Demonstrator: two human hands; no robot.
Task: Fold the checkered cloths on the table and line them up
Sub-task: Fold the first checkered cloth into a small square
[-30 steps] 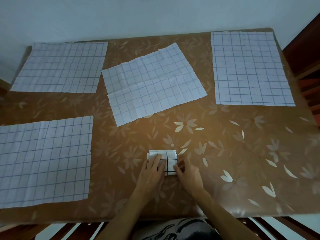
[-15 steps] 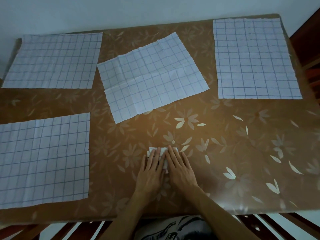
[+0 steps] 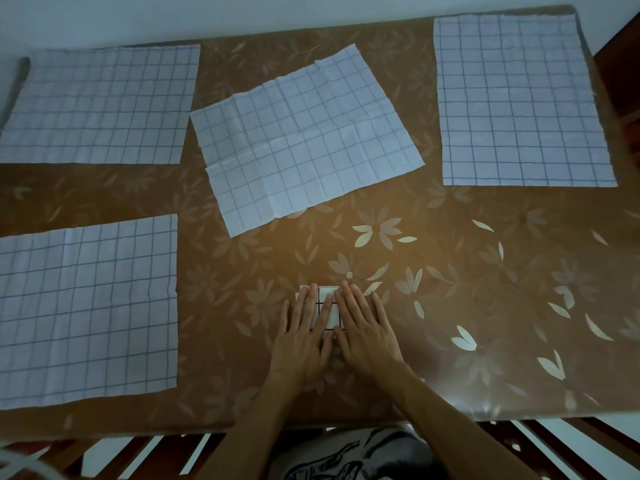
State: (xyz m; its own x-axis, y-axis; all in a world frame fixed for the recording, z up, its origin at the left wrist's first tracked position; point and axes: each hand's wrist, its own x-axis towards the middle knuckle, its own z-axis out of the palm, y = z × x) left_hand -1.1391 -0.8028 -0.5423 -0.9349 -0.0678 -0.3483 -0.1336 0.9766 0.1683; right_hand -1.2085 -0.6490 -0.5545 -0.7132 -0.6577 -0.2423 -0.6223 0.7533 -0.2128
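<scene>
- The small folded cloth (image 3: 335,315) lay near the front edge of the table (image 3: 485,271), right in front of the person.
- The left hand (image 3: 304,341) lay flat on it with straight fingers, pressing down. It was not gripping anything.
- The right hand (image 3: 365,334) lay flat beside it in the same way, pressing the right side of the cloth. The two hands were almost touching.
- Four more cloths lay spread out and not yet folded: the far left cloth (image 3: 100,105), the crooked middle cloth (image 3: 304,140), the far right cloth (image 3: 519,102) and the near left cloth (image 3: 86,306).
- So most of the job was probably still to do.
- The folded cloth could pop open when the hands lift off, because it looked thick and folded many times.
- The table top looked shiny and smooth, so the little bundle could slide if a hand pushed sideways.
- A sleeve or arm reaching for the next cloth could bump the bundle and knock it out of place.
- The middle cloth had many creases, so its folds might come out uneven.
</scene>
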